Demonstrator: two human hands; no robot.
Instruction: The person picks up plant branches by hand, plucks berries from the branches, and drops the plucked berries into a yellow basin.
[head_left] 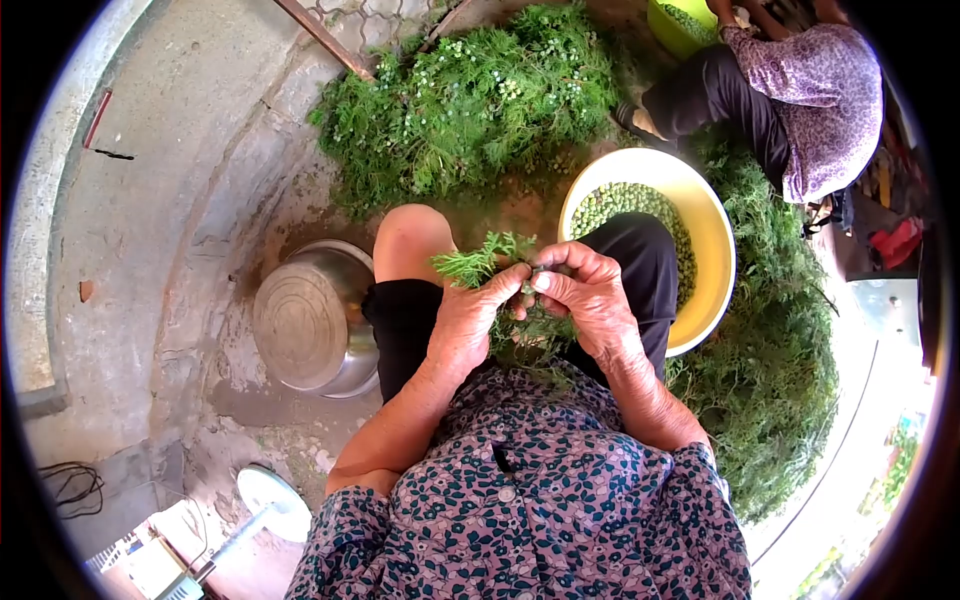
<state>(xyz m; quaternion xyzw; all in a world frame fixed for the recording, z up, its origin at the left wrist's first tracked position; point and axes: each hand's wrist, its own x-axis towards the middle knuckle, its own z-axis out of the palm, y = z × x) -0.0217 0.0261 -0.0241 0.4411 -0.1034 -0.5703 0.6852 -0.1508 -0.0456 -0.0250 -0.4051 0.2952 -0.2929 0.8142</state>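
Over my lap, my left hand (463, 325) is closed around a green evergreen sprig (470, 264), whose feathery tip sticks out beyond the thumb. My right hand (598, 305) meets it fingertip to fingertip, thumb and forefinger pinched together; whatever is between them is too small and hidden to name. More loose greenery (530, 335) lies below both hands on my lap. Beside my right knee stands a pale yellow basin (716, 245), partly filled with small round green cones (628, 200); the knee covers part of it.
A heap of cut evergreen branches (480, 110) lies ahead, another pile (765, 410) at right. A metal pot (300, 320) is at left, a white fan (275, 502) lower left. At upper right a seated person (820, 80) works by a green basin (672, 35).
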